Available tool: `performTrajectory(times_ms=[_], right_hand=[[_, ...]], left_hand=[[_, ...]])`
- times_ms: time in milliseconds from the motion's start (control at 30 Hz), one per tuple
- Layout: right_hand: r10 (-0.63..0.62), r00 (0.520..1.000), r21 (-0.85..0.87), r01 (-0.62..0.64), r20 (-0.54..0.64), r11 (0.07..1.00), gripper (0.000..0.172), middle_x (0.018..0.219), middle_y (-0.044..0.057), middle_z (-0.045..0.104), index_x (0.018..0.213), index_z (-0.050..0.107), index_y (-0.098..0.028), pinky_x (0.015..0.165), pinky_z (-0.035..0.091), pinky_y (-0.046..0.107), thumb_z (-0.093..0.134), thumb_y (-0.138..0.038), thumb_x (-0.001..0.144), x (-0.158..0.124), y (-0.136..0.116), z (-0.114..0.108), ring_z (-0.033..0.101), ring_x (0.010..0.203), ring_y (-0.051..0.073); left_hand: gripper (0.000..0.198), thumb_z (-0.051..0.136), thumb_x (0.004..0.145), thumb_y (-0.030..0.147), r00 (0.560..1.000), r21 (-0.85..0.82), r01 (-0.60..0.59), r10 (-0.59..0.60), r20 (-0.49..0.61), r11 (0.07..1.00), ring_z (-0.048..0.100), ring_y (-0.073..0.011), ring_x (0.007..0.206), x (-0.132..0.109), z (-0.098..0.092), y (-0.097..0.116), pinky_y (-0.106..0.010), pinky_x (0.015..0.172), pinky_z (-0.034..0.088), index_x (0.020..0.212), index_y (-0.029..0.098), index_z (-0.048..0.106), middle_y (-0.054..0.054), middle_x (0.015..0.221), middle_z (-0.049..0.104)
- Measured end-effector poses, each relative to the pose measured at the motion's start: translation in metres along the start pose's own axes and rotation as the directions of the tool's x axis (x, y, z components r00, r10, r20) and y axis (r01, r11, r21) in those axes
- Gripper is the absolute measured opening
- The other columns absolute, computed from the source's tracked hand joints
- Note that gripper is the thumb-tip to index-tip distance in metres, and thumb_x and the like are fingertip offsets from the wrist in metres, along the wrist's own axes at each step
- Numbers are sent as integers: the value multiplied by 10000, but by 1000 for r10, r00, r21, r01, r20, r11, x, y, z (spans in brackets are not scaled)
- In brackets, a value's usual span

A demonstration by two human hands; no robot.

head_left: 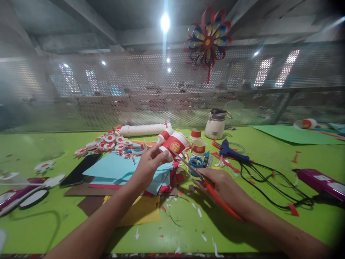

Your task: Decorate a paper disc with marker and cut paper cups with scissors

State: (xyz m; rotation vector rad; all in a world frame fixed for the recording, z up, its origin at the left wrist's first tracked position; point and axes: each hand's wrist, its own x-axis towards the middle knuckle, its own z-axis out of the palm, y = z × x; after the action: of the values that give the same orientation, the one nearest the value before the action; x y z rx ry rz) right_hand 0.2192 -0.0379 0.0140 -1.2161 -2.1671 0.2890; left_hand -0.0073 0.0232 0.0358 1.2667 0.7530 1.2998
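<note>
My left hand (152, 160) is closed on a red and white paper cup (180, 143) with a gold emblem, holding it tilted above the table. In my right hand (221, 185) is a pair of scissors with orange handles (219, 199). Their metal blades (188, 164) reach up to the cup's lower edge; whether they cut into it I cannot tell. Just behind the held cup is another red and white cup (165, 134). Two short cup pieces, one with a gold emblem (198, 148), stand to the right. Light blue paper sheets (115, 169) lie below my left hand.
On the green table (185, 237) lie paper scraps, a dark phone (81, 169), a blue glue gun (233, 153) with black cables, a blue tape roll (196, 162) and a purple device (323, 183). Cut cup pieces (109, 142), a white roll (145, 129) and a bottle (215, 126) stand farther back.
</note>
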Motion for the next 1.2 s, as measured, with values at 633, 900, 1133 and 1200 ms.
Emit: performTrajectory(times_ms=[633, 900, 1133, 1200], right_hand=[[48, 998, 20, -49, 36, 999, 239, 793, 17, 707, 881, 656, -198, 663, 453, 267, 485, -345, 960, -5, -8, 3, 630, 684, 171], [62, 997, -93, -57, 48, 994, 301, 719, 31, 682, 829, 643, -174, 615, 413, 278, 445, -352, 970, -7, -4, 5, 599, 620, 170], [68, 997, -55, -66, 35, 996, 253, 787, 34, 710, 859, 665, -182, 654, 443, 275, 508, -363, 940, -2, -4, 1, 632, 694, 183], [66, 997, -44, -64, 41, 997, 258, 804, 36, 716, 883, 671, -184, 650, 446, 276, 494, -363, 942, -1, -4, 0, 633, 699, 184]], left_hand=[[398, 733, 717, 318, 997, 107, -82, 82, -3, 991, 636, -212, 873, -5, 6, -1, -346, 813, 493, 1063, 123, 699, -99, 982, 722], [445, 753, 714, 300, 997, 70, -76, 76, 4, 995, 633, -225, 951, -3, 5, -6, -345, 856, 483, 1117, 129, 676, -111, 1057, 713], [461, 762, 721, 273, 996, -174, 92, -87, 37, 980, 657, -202, 854, 0, 2, -1, -387, 822, 539, 1140, 114, 652, -103, 986, 705], [546, 776, 702, 253, 993, -192, 117, -115, 25, 974, 659, -209, 841, 1, 1, 1, -415, 814, 549, 1208, 120, 621, -104, 974, 702]])
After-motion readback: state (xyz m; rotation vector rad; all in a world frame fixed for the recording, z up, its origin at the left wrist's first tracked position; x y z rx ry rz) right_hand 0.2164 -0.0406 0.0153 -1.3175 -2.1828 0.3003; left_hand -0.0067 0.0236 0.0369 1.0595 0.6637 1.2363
